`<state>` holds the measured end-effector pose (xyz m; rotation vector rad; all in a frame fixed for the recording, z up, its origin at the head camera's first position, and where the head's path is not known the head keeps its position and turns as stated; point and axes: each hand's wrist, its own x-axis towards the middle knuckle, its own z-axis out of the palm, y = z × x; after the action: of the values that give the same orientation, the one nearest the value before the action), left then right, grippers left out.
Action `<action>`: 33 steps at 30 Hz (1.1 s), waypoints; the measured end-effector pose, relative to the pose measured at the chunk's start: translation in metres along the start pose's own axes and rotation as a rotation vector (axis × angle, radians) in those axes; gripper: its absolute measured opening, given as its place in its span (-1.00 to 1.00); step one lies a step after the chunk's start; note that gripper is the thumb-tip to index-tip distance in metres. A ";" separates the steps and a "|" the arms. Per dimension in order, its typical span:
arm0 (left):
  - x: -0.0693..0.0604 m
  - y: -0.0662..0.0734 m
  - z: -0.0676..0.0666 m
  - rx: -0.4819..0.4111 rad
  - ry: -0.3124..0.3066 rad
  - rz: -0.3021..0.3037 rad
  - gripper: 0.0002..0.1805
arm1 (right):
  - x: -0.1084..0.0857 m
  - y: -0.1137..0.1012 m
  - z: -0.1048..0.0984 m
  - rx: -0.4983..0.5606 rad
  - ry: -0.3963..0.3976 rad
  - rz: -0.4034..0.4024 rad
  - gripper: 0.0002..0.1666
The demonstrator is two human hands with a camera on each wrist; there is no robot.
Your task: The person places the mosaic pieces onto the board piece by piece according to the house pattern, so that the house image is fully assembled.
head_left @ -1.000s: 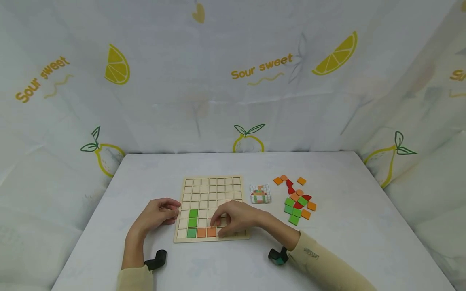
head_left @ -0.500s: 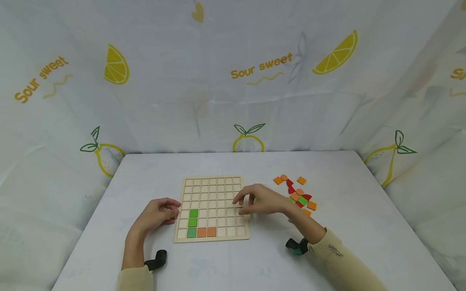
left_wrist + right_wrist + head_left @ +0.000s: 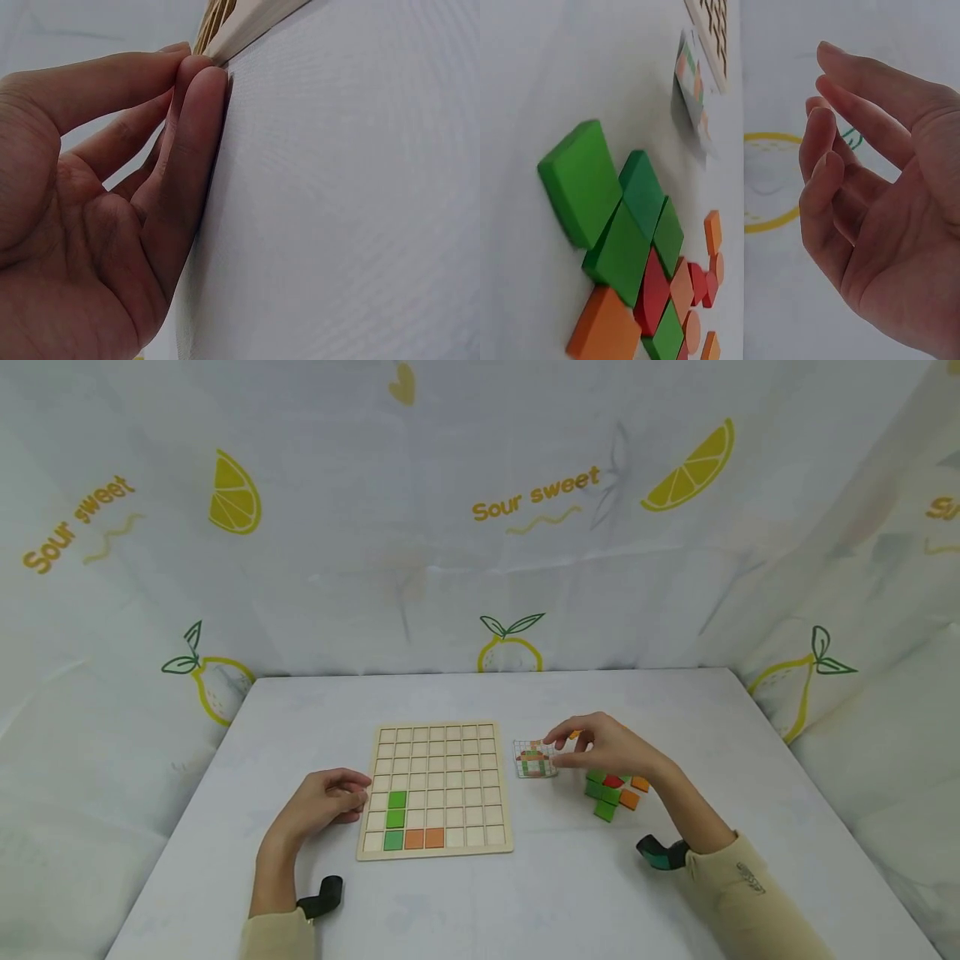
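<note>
A wooden grid board (image 3: pixel 438 768) lies on the table. In its lower left cells sit green squares (image 3: pixel 396 818) and two orange squares (image 3: pixel 424 838). My left hand (image 3: pixel 322 806) rests at the board's left edge, fingers loosely bent and nothing held; the left wrist view shows its fingertips by the rim. My right hand (image 3: pixel 603 745) hovers between a small pattern card (image 3: pixel 534 760) and the loose pieces, hiding some of them. In the right wrist view that hand (image 3: pixel 885 172) has its fingers relaxed and holds nothing, above loose green squares (image 3: pixel 585 184) and red pieces (image 3: pixel 652 292).
Loose orange squares (image 3: pixel 629 799) lie at the near side of the pile, to the right of the card. A white cloth covers the table (image 3: pixel 465 910). Behind it hangs a curtain (image 3: pixel 390 543) printed with lemons. Black wrist cameras (image 3: pixel 321 897) sit on both wrists.
My right hand has left the board's lower right and moved right and away from me, past the card to the loose pieces. The left hand has stayed at the board's edge.
</note>
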<state>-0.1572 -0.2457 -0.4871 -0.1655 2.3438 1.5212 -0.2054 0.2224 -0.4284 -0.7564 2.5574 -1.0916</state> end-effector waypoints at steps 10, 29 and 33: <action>-0.001 -0.001 0.001 0.005 0.004 0.025 -0.65 | -0.015 0.032 -0.011 0.021 -0.010 0.134 -0.62; 0.001 -0.001 0.002 0.008 0.014 0.001 -0.67 | -0.032 0.073 -0.018 0.047 -0.088 0.146 -0.68; 0.001 -0.001 0.002 0.011 0.014 -0.002 -0.67 | -0.030 0.072 -0.016 0.006 -0.080 0.157 -0.70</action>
<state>-0.1570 -0.2438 -0.4889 -0.1766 2.3617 1.5111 -0.2128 0.2905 -0.4690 -0.5742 2.4971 -0.9980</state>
